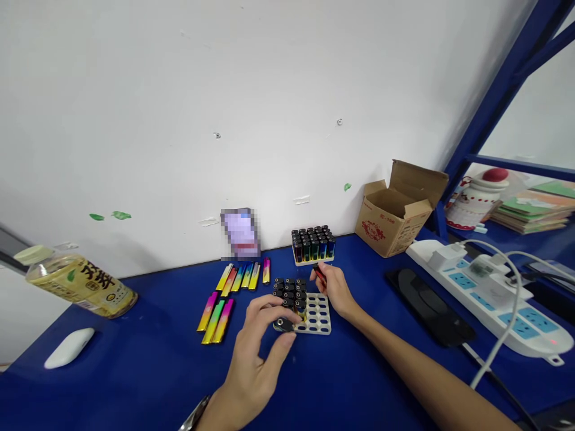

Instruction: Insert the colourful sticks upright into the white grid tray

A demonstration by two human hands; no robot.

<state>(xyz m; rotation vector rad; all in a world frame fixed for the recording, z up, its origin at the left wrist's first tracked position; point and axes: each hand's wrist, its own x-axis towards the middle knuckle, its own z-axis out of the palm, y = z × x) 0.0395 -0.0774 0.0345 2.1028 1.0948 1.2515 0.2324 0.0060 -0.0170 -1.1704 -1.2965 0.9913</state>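
My left hand (258, 353) reaches over the front left corner of a white tray (320, 314) full of oval holes. Its thumb and fingers close around the black top of a lighter (284, 325) there. Several black-topped lighters (288, 293) stand upright in the tray's left part; the holes at its right show bare. Just beyond the tray's back right corner is my right hand (336, 290), pinching a dark red and black lighter (318, 272). Behind it stands a filled tray of upright lighters (313, 244). To the left lie several shiny, colourful lighter-shaped pieces (218, 320).
A phone (241, 233), blurred out, leans on the wall. At the right are an open cardboard box (389, 215), a black phone (429, 305) and a white power strip (507, 308) with cables. At the left stand a drink bottle (83, 281) and a white mouse (69, 348).
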